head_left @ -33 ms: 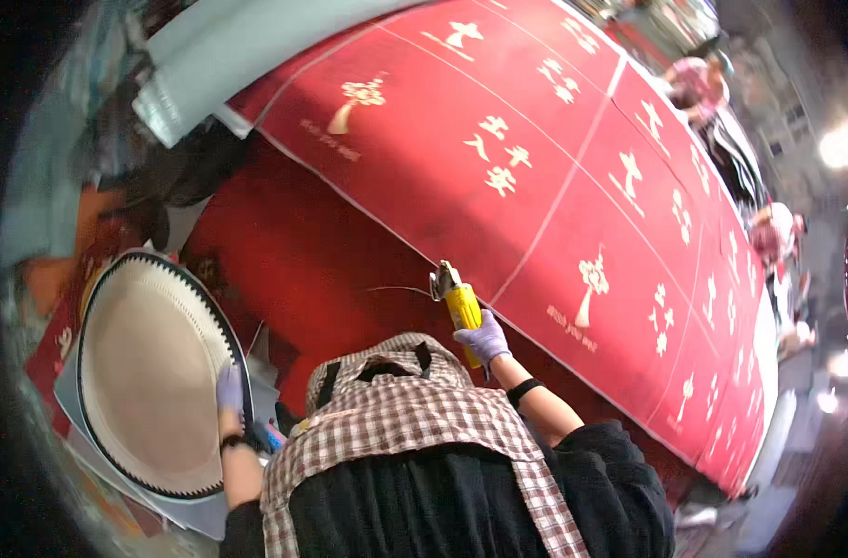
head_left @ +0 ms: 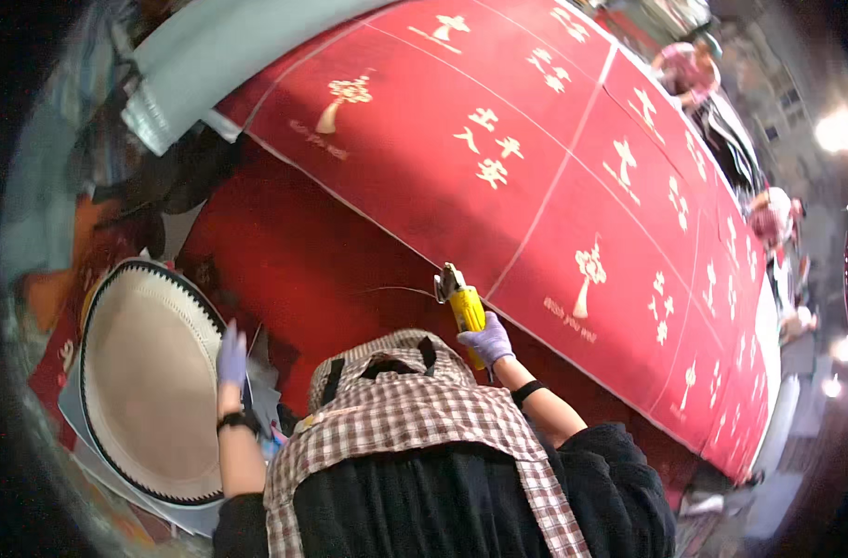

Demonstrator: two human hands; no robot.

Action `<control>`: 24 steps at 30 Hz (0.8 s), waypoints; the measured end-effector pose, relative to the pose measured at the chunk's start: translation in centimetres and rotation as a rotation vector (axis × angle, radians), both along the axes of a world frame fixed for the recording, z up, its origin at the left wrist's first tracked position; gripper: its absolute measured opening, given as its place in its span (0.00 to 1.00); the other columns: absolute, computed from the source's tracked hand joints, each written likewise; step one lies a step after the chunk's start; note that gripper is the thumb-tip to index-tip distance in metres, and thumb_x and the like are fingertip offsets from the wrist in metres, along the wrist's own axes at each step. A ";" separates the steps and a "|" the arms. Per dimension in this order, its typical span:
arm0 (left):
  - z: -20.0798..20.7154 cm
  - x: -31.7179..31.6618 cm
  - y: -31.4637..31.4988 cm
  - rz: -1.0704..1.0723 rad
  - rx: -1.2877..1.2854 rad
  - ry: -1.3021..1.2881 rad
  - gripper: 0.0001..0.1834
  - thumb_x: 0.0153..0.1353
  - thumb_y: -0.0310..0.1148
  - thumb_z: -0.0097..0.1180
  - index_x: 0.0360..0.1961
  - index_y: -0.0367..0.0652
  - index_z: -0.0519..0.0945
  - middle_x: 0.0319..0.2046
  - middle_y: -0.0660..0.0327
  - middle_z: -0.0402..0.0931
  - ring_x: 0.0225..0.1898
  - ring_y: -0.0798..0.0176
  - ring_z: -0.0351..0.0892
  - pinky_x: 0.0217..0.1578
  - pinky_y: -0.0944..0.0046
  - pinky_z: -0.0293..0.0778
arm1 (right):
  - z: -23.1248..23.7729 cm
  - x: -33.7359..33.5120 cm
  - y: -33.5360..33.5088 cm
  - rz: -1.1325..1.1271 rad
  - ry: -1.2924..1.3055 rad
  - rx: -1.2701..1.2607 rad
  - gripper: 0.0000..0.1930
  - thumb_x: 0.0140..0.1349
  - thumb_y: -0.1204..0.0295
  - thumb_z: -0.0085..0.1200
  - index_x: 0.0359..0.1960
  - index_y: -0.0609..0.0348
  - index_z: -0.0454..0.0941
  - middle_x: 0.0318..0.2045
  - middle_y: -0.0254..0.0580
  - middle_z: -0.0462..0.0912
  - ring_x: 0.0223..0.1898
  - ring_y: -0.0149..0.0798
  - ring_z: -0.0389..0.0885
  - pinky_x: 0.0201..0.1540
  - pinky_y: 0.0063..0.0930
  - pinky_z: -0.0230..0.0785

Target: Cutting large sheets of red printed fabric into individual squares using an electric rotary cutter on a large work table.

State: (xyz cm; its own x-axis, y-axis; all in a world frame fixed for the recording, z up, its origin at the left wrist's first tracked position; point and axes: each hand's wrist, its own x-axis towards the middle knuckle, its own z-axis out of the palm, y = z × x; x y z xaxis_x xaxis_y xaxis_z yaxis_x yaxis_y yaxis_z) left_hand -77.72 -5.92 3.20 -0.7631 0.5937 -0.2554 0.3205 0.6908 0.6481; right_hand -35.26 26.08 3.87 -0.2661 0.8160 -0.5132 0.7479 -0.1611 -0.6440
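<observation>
My right hand (head_left: 487, 342), in a thin purple glove, is wrapped round the yellow body of a handheld electric cutter (head_left: 467, 312). The cutter's metal head points away from me, at the near edge of a large red mat sheet (head_left: 387, 139) printed with pale characters and tree motifs. At my left, my gloved left hand (head_left: 231, 355) holds nothing, its fingers stretched out. It is over or beside the right rim of an oval mat (head_left: 154, 372) with a beige middle and a black toothed border; whether it touches the mat I cannot tell.
A thick pale grey-green roll (head_left: 229, 60) lies across the sheet's far left end. Darker red material (head_left: 294, 232) lies below the sheet's near edge. Grey pieces stick out under the oval mat. Along the far right side are other people, one in a pink top (head_left: 692, 74).
My left hand has shifted up along the oval mat's right rim, and its fingers show more plainly. The right hand keeps its grip on the cutter, and the view has turned slightly.
</observation>
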 end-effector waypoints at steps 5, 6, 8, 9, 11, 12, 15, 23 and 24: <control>10.2 2.8 25.7 -0.441 0.356 0.001 0.24 0.64 0.33 0.45 0.61 0.37 0.66 0.60 0.52 0.66 0.62 0.57 0.65 0.63 0.62 0.58 | -1.1 7.2 -3.7 -0.252 -0.134 -0.078 0.26 0.39 0.64 0.67 0.38 0.58 0.67 0.29 0.46 0.78 0.29 0.45 0.77 0.36 0.37 0.70; 10.3 4.0 28.0 -0.476 0.437 -0.099 0.23 0.64 0.30 0.47 0.61 0.37 0.66 0.60 0.54 0.67 0.60 0.61 0.67 0.61 0.63 0.61 | -2.2 8.1 -4.6 -0.320 -0.140 -0.082 0.26 0.38 0.65 0.68 0.38 0.59 0.68 0.28 0.44 0.78 0.28 0.41 0.77 0.34 0.36 0.71; 9.2 5.9 30.5 -0.564 0.478 -0.198 0.23 0.64 0.27 0.49 0.61 0.38 0.66 0.59 0.56 0.68 0.59 0.63 0.68 0.60 0.64 0.63 | -2.1 8.1 -6.1 -0.375 -0.155 -0.112 0.28 0.38 0.64 0.67 0.41 0.59 0.68 0.31 0.49 0.79 0.31 0.46 0.78 0.37 0.37 0.70; 8.4 6.5 31.1 -0.600 0.482 -0.237 0.23 0.63 0.25 0.49 0.61 0.38 0.66 0.59 0.56 0.68 0.59 0.63 0.68 0.60 0.64 0.63 | -2.0 7.7 -6.7 -0.401 -0.172 -0.119 0.30 0.39 0.62 0.67 0.43 0.60 0.67 0.33 0.54 0.80 0.34 0.50 0.80 0.39 0.39 0.70; 7.6 8.2 31.7 -0.698 0.373 -0.289 0.25 0.63 0.23 0.49 0.62 0.38 0.65 0.59 0.55 0.68 0.60 0.62 0.67 0.60 0.64 0.63 | -2.7 7.2 -7.8 -0.478 -0.146 -0.122 0.30 0.39 0.62 0.67 0.44 0.60 0.67 0.33 0.54 0.80 0.34 0.51 0.80 0.39 0.39 0.70; 6.8 8.5 31.8 -0.751 0.318 -0.302 0.25 0.63 0.23 0.49 0.62 0.38 0.64 0.60 0.54 0.67 0.61 0.61 0.66 0.61 0.64 0.62 | -3.2 7.0 -8.2 -0.520 -0.122 -0.104 0.31 0.39 0.62 0.67 0.45 0.60 0.67 0.32 0.54 0.80 0.35 0.51 0.80 0.39 0.39 0.70; 4.8 6.7 30.1 -0.697 0.148 -0.468 0.26 0.63 0.25 0.47 0.63 0.39 0.63 0.61 0.51 0.65 0.62 0.59 0.65 0.62 0.62 0.61 | -2.4 4.2 -8.1 -0.598 -0.127 -0.105 0.29 0.39 0.62 0.68 0.43 0.59 0.68 0.32 0.52 0.80 0.35 0.52 0.80 0.39 0.40 0.71; 4.0 -4.7 28.7 -0.725 -0.012 -0.267 0.26 0.63 0.28 0.47 0.64 0.41 0.62 0.60 0.49 0.66 0.61 0.57 0.66 0.61 0.61 0.62 | -2.8 0.5 -6.8 -0.749 -0.168 -0.004 0.28 0.39 0.63 0.68 0.41 0.58 0.67 0.31 0.51 0.80 0.34 0.51 0.80 0.39 0.41 0.71; 3.9 -6.0 28.9 -0.731 -0.019 -0.250 0.26 0.64 0.28 0.47 0.64 0.41 0.62 0.60 0.50 0.66 0.62 0.57 0.65 0.61 0.61 0.62 | -2.9 0.4 -6.8 -0.758 -0.196 0.021 0.28 0.39 0.63 0.68 0.41 0.58 0.67 0.31 0.51 0.80 0.34 0.51 0.80 0.39 0.41 0.71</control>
